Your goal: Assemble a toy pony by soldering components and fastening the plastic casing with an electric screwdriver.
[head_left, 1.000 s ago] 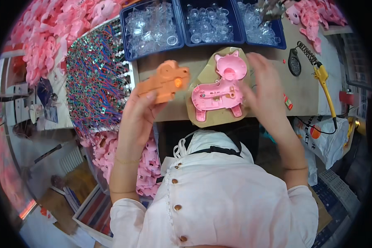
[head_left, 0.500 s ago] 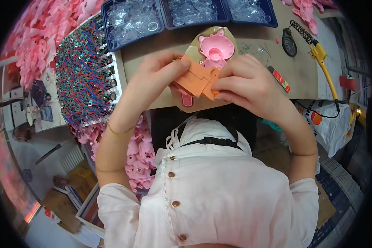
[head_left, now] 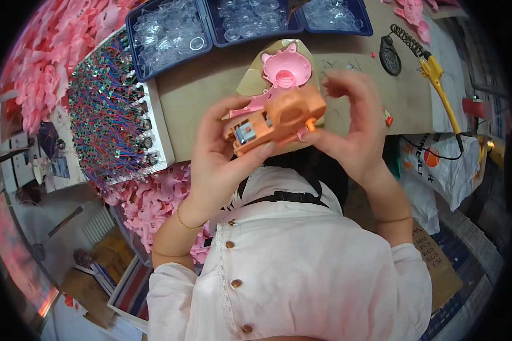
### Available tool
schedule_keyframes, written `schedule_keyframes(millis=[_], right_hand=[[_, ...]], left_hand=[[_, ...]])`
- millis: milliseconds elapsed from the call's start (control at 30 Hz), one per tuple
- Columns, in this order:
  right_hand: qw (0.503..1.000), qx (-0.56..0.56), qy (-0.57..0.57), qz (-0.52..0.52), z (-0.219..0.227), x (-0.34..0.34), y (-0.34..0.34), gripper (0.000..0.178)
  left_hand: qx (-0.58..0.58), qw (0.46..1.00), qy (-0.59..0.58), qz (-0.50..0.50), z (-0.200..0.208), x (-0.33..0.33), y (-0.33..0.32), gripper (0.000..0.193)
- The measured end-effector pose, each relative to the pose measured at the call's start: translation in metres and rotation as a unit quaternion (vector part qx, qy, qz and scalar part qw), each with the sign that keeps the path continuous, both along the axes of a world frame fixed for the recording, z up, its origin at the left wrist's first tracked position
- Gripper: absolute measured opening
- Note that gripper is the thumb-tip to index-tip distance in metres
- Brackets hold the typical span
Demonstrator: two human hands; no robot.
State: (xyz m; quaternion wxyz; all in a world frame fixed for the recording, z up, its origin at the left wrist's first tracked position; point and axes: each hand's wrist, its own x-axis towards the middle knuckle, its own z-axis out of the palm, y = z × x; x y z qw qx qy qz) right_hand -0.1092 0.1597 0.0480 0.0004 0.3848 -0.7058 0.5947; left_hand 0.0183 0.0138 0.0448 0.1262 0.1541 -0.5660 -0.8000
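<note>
Workbench (head_left: 188, 108) across the upper view carries a row of blue trays (head_left: 175, 62) filled with clear plastic parts (head_left: 253, 17), and left of them a heap of wired circuit boards (head_left: 105, 113). Nearer lies a pink shell (head_left: 290, 62), partly hidden, on an olive holder (head_left: 250, 78). Left hand (head_left: 213, 152) grips an orange housing (head_left: 281, 122), held tilted above that shell; right hand (head_left: 361, 131) is spread, fingers curled and blurred, its thumb beside a small orange peg (head_left: 310, 124) (whether touching, I cannot tell)
</note>
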Motion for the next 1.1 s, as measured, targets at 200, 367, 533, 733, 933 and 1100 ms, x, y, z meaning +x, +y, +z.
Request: schedule_keyframes(millis=[200,367,533,733,933,1100], right_hand=[[0.966,0.104,-0.102,0.215,0.021,-0.004,0.008,0.060],[0.976,0.031,-0.012,0.215,0.004,0.000,0.010,0.055],[0.975,0.014,-0.007,0.222,-0.013,0.000,0.013,0.055],[0.969,0.089,-0.034,0.228,0.003,-0.007,0.010,0.059],[0.971,0.110,-0.088,0.195,-0.005,-0.018,0.040,0.043],[0.961,0.157,-0.135,0.183,-0.014,-0.045,0.025,0.035]], left_hand=[[-0.099,0.985,0.093,-0.103,-0.015,0.019,-0.019,0.048],[-0.080,0.982,0.122,-0.118,-0.015,0.022,-0.006,0.047],[-0.017,0.989,0.083,-0.119,-0.013,0.023,0.000,0.044],[-0.138,0.987,0.004,-0.083,0.001,0.028,-0.003,0.042],[-0.211,0.975,0.020,-0.068,-0.007,0.014,0.004,0.039],[-0.370,0.922,0.079,0.077,-0.024,0.005,0.020,0.044]])
